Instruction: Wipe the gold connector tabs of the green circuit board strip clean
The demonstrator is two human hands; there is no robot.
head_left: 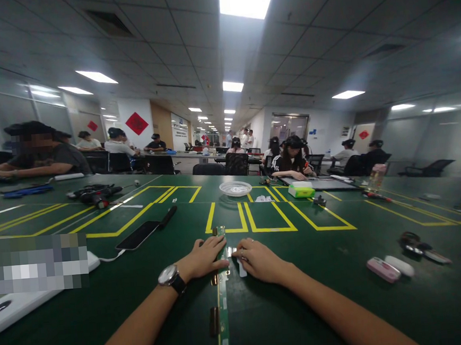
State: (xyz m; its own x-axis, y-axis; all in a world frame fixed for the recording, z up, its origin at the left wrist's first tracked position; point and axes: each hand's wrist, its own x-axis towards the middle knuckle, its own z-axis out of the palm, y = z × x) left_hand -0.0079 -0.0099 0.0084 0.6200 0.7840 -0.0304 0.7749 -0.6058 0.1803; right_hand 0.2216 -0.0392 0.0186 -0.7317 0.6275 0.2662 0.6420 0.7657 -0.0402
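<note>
A long, narrow green circuit strip (223, 306) with brown flex tabs lies on the green table (178, 315), running from the front edge away from me. My left hand (205, 257), with a watch on the wrist, rests across the strip's upper part, fingers spread. Just right of the strip, my right hand (257, 259) is closed, thumb and fingertips together at a small pale, shiny piece (231, 251) beside the strip. A white tab (242, 270) shows under the right fingers.
A phone (138, 235) with a white cable lies left, near a white device (36, 299). Beyond are a white basket (235, 188), a green-white box (301, 190) and a power tool (98, 193). Pink and white cases (384, 270) lie right. People sit around.
</note>
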